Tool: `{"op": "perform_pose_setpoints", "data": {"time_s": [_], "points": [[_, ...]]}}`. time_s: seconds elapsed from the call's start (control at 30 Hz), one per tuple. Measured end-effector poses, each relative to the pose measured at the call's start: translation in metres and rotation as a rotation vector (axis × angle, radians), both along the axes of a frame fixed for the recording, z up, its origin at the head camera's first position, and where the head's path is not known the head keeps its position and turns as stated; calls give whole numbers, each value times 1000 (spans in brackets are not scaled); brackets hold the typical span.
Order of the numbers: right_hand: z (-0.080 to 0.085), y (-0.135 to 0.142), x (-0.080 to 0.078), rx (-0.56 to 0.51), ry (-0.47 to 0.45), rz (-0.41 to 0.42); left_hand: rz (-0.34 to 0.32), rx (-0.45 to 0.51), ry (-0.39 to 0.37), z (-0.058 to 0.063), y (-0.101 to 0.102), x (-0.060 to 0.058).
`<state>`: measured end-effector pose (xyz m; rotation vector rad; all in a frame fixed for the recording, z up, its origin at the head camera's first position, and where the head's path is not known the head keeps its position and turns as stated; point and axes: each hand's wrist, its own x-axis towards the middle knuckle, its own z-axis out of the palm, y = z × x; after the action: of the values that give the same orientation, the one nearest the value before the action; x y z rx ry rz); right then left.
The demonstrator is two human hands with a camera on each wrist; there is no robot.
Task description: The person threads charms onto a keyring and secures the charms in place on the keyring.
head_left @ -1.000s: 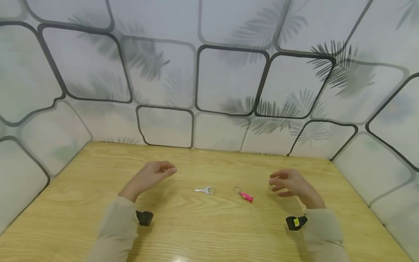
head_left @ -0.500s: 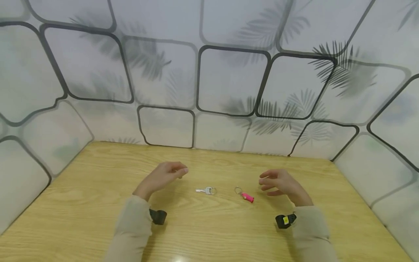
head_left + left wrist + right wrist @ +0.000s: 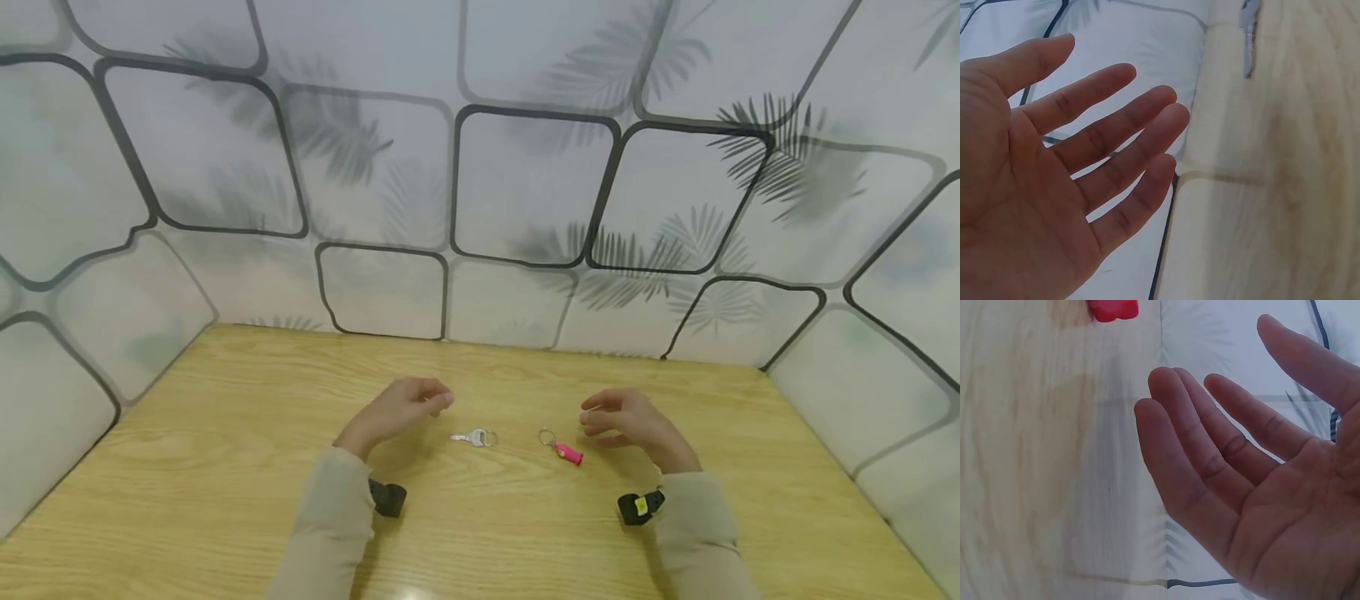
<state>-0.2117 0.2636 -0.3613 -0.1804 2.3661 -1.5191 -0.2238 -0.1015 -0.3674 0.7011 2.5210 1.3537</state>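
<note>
While the left hand (image 3: 396, 409) and the right hand (image 3: 636, 423) hang above the wooden table (image 3: 480, 542), 2 small things lie between them in the lower middle of the head view. Nearest the left hand is a silver key (image 3: 476, 437), its blade pointing left and a thin ring (image 3: 492, 437) at its right end. Farther right, apart from the key, a pink fob (image 3: 570, 454) slants toward the lower right, its metal ring (image 3: 546, 437) at upper left; the right hand is near it. The left wrist view shows that hand's fingers spread apart and slightly bent, with the key at upper right. On the right hand the thumb stands well away from gently curved fingers. Behind the table rises a pale wall (image 3: 378, 287) with dark outlines and leaf prints.
</note>
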Motion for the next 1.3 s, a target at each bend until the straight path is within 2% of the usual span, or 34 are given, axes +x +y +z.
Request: {"op": "perform_pose_setpoints", "data": {"time_s": [0.13,0.43,0.7,0.87,1.1,1.3], "points": [[0,-2,0,-6,-2,11,-16,-15,-7,-3,5,0],[3,-7,-2,9,9,32,-8,-6,10,2,14,-1],[-6,-5,-1,-10,-28,19,-79,-17,-24,-4,27,-1],[-11,-8,-2,-9,-53,26,-79,-27,-47,-9,29,0],[-12,-13,-2,-8,-61,32,-136,4,-50,-10,31,-2],[-15,-14,-3,-2,-57,58,-179,24,-58,-15,32,-5]]}}
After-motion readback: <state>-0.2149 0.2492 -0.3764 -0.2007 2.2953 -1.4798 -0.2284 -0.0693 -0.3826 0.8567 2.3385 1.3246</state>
